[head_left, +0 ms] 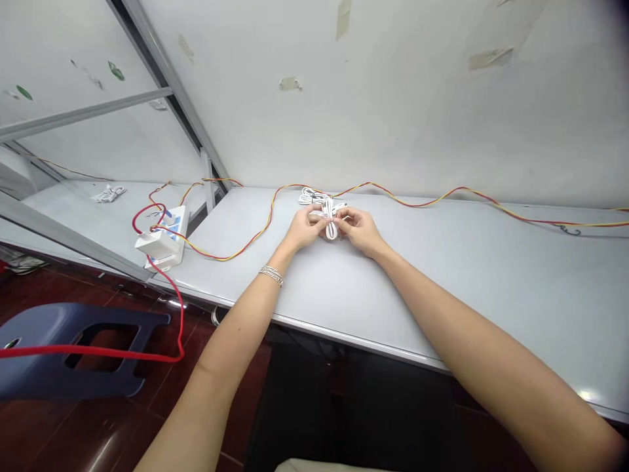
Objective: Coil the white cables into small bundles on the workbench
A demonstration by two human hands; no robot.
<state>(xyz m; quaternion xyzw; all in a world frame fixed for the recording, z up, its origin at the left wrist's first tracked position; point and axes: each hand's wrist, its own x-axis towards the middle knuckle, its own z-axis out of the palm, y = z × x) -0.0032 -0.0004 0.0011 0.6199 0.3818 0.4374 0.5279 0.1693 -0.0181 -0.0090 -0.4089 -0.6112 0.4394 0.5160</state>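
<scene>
Head view: both hands meet above the desk (334, 288), toward its rear edge. Left hand (303, 231): fingers curled, thumb and fingertips pinched on a coiled white cable (331, 228). Right hand (361, 231): likewise bent, fingertips closed on the same bundle from its other side. The bundle sits between the two hands, its loops pointing toward the person; whether it touches the desktop cannot be told. Just behind it lies a second white coil (309, 195), bound with a dark tie. A twisted red-and-yellow wire (368, 183) runs along the rear of the desk to a power strip (181, 216) at left.
</scene>
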